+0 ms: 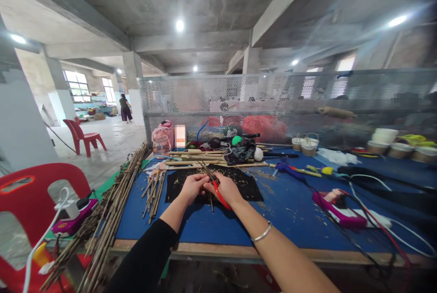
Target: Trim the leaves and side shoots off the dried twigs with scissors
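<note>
Red-handled scissors (221, 196) are in my right hand (228, 189), whose fingers are closed around the grips. Close beside it, my left hand (194, 188) is closed in a pinch on a thin brown twig (211, 203); most of the twig is hidden by the fingers. Both hands are over a black cloth (251, 188) strewn with small pale shavings. Left of the cloth lies a small pile of cut twigs (155, 195). A silver bangle (262, 233) circles my right wrist.
A long bundle of sticks (118, 202) overhangs the left of the blue tabletop (283, 220). Bamboo poles (191, 162) lie behind the cloth, before a perforated metal screen (191, 97). Purple power strips (337, 211) with cables sit right and left. A person (125, 108) stands far left.
</note>
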`<state>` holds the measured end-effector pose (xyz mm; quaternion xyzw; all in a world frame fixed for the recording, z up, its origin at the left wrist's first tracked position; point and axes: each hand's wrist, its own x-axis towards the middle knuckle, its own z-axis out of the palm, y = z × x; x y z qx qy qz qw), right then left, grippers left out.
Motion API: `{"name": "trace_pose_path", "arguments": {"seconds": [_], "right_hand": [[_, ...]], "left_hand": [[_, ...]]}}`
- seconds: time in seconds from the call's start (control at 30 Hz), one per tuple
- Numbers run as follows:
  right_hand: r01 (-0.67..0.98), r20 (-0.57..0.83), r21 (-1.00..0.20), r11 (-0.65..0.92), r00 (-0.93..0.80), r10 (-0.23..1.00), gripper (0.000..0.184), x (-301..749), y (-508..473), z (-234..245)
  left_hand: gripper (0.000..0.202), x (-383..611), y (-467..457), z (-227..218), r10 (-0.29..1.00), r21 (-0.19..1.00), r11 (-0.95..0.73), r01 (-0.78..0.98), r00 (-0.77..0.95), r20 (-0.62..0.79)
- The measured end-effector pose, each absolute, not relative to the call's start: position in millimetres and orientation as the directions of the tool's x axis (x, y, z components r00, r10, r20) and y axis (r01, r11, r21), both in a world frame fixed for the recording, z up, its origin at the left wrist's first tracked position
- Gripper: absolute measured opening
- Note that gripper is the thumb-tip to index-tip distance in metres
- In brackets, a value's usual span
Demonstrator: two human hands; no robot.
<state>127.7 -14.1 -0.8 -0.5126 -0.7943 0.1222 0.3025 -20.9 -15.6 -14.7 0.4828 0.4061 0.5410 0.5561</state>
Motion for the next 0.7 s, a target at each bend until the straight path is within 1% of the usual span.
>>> {"name": "trace_pose_path", "arguments": {"seconds": [0.2,0.47,0.6,0.7], "right_hand": [[0.72,0.332,-0.527,0.452,-0.315,0.889,0.04,131.2,-12.3,1.4],[0.711,0.33,-0.547,0.442,-0.303,0.894,0.039,131.8,-9.1,-1.1],[0.724,0.332,-0.525,0.448,-0.311,0.891,0.04,130.2,-8.9,-2.2],[0.765,0.33,-0.481,0.428,-0.294,0.897,0.04,127.0,-10.2,-0.6]], "left_hand": [[0.041,-21.8,-15.1,-15.1,0.996,0.984,-0.062,-0.169,0.053,0.072],[0.04,-23.1,-14.3,-14.8,0.998,0.982,-0.035,-0.188,0.049,0.045],[0.041,-24.1,-12.9,-16.0,0.998,0.979,-0.033,-0.2,0.051,0.044],[0.041,-24.9,-12.1,-15.9,0.997,0.974,-0.045,-0.223,0.046,0.056]]}}
